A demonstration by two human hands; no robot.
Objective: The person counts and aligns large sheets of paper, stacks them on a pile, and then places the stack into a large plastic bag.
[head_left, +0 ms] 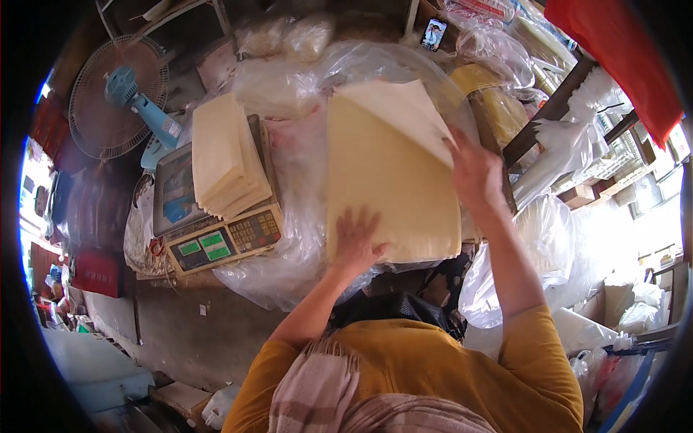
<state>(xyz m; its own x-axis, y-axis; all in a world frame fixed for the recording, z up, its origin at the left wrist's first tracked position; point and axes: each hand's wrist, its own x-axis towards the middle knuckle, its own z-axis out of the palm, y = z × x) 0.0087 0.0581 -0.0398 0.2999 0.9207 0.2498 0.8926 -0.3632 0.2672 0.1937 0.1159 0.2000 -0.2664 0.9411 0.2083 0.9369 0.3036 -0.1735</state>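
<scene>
Mustard cloth covers my shirt (433,361) and sleeves, nearest of all, with a fringed, checked pinkish scarf (314,386) hanging over it. Just beyond, my left grip (356,238) lies wide, fingers spread and palm down on the near left part of a stack of large sheets (393,184). My right grip (476,173) is at the stack's right edge, fingers bent toward a sheet and blurred; I cannot tell whether they are closed on it. To my right a whitish plastic bag (485,289) hangs below the level of the sheets, its contents too unclear to name.

The stack sits in front of me on clear, wrinkled plastic sheeting (292,195). It is roughly rectangular, tan and smooth over most of its face, with its near edge slightly uneven; a paler, nearly white triangle runs across its far right corner along a slanting edge.

Left of it stands a digital scale (224,242) with a keypad and green displays. Its metal pan (170,187) bears a tall bundle of narrow cream paper (224,155), the layers showing at the near end.

Farther back are clear bags (307,36) of something pale, a bag with yellowish contents (502,112), a blue fan (123,86) and a lit phone (434,34).
</scene>
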